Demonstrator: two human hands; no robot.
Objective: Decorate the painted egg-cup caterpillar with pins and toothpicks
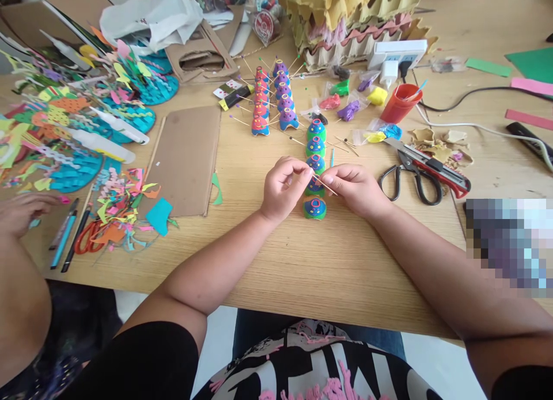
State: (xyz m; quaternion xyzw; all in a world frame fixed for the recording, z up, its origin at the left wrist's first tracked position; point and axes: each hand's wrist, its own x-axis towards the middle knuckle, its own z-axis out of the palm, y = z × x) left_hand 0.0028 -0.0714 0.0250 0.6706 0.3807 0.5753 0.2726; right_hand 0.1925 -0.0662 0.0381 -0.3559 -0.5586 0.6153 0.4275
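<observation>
Above a column of blue-and-green painted egg-carton pieces (315, 208), my left hand (285, 188) pinches one end of a thin wooden stick (329, 188). The fingers of my right hand (352, 187) close on the same stick, to the right. What is at the stick's left tip is too small to make out. Farther back stand a red row (260, 123) and a purple row (288, 117) of similar pieces, with thin sticks poking out sideways. Loose sticks (348, 145) lie just beyond my right hand.
Scissors (419, 172) and a red cutter (451, 178) lie at right, near a red cup (400, 103). Cardboard (184, 161), paper scraps (129, 215) and glue bottles (103, 145) are at left. Another person's hand (28, 212) rests at the left edge. Egg trays (349, 19) stand behind.
</observation>
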